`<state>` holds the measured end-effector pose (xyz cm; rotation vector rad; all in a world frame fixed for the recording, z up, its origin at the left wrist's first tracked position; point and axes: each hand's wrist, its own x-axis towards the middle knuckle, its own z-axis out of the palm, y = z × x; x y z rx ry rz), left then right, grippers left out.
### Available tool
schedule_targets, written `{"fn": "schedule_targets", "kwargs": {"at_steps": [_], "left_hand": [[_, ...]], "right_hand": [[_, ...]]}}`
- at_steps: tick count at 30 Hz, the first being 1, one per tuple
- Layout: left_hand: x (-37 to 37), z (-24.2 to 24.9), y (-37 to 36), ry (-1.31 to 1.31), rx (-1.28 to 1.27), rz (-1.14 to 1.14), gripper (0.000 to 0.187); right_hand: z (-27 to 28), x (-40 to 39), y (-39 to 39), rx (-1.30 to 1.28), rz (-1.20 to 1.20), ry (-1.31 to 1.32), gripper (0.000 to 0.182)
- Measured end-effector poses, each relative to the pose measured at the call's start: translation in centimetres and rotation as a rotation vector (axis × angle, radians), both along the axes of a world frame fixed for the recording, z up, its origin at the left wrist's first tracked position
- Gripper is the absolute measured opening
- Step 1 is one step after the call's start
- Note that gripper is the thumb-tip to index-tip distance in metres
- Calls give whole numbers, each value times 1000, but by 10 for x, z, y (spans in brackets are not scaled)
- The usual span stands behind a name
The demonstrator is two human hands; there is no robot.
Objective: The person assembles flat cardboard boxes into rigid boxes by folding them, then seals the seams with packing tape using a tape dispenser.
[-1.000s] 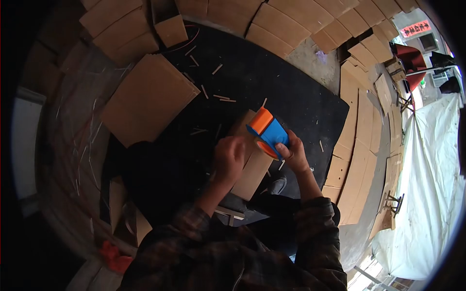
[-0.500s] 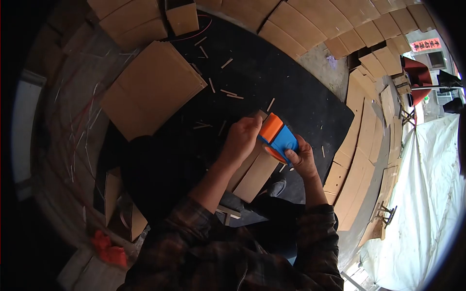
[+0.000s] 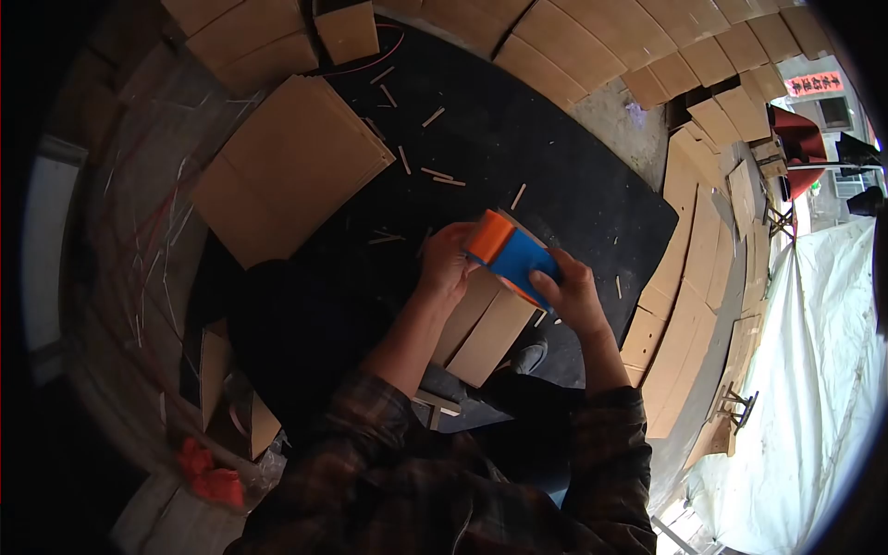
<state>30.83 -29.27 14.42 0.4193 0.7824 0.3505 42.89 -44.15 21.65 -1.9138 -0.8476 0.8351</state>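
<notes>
In my right hand (image 3: 575, 291) is a blue and orange tape dispenser (image 3: 529, 265), thumb across its blue side. It is tilted over the far end of a long brown cardboard box (image 3: 486, 335), which stands between my legs with a seam running down its top. My left hand (image 3: 449, 261) is curled at the box's left side, close to the dispenser's orange end. Its fingertips are partly hidden, and what they grip does not show clearly. Contact between dispenser and box is hard to make out.
Flat cardboard (image 3: 291, 171) lies on the black mat (image 3: 564, 171), left of several scattered thin strips (image 3: 433, 117). Stacked cartons (image 3: 564, 55) line the far side, and more cardboard (image 3: 689, 305) lies at right. A red bag (image 3: 211, 474) is at lower left, a white sheet (image 3: 795, 398) at right.
My left hand has drawn back toward me and to the left, away from the box's far end. The dispenser has shifted left and turned in my right hand, slightly smeared by motion.
</notes>
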Motion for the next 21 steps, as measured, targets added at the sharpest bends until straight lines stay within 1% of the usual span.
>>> {"fn": "schedule_targets", "kwargs": {"at_steps": [1,2,5,6,8,10,11,13,15,17,18,20,21], "left_hand": [[-2,-5,-1,-23,44,53,24],[-3,-10,-2,-23,45,46,24],[-6,-19,2,-54,52,94,23],[-5,-21,4,-13,38,82,20],[-3,-25,7,26,26,60,18],[-1,-27,11,26,-29,73,10],[-1,-29,13,26,-27,72,10],[3,-26,18,64,30,142,6],[7,-23,16,62,23,143,7],[7,-20,14,136,146,119,7],[5,-21,13,141,143,120,7],[3,-22,16,246,399,110,7],[3,-30,18,246,402,111,7]], "right_hand": [[2,-1,5,-55,19,-83,39],[3,-2,9,-108,37,-166,36],[3,-6,17,-160,38,-227,32],[6,-6,18,-157,35,-228,32],[12,-9,18,-258,18,-245,28],[17,-7,10,-292,8,-269,31],[19,-5,5,-329,4,-293,34],[23,1,-4,-364,4,-342,34],[22,-1,-6,-403,-3,-380,34],[21,-3,-7,-369,-59,-372,34],[20,-1,-8,-372,-57,-368,34],[21,5,-6,-340,-40,-312,36],[21,7,-3,-337,-40,-312,36]]}}
